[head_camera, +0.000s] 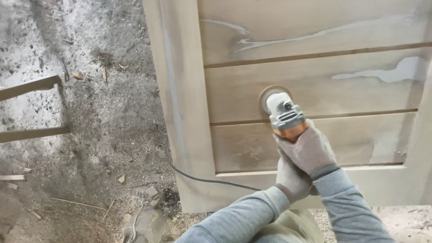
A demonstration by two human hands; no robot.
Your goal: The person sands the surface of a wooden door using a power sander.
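Sander (283, 112) near picture centre, disc flat against the middle slat of a pale wooden door (315, 90). Long axis running from about five o'clock at the grip to eleven o'clock at the disc; head pointing toward eleven. Grey head and orange collar showing just beyond the fingers; rest of the body hidden inside the grip.

Right hand (308, 150), in a grey glove, wrapped tight round the body just below the orange collar, fingers fully curled on it. Left hand (291, 177), gloved too, tucked under and behind the right at seven o'clock from it, fingers closed about the rear of the sander. Grey sleeves reaching in from six o'clock.

Black cord (202, 179) trailing off toward eight o'clock across the door's bottom rail. White filler streaks (396, 72) at two o'clock on the slats. Dusty floor (90, 135) with wood chips at nine o'clock, two wooden bars (31, 85) at the left edge.
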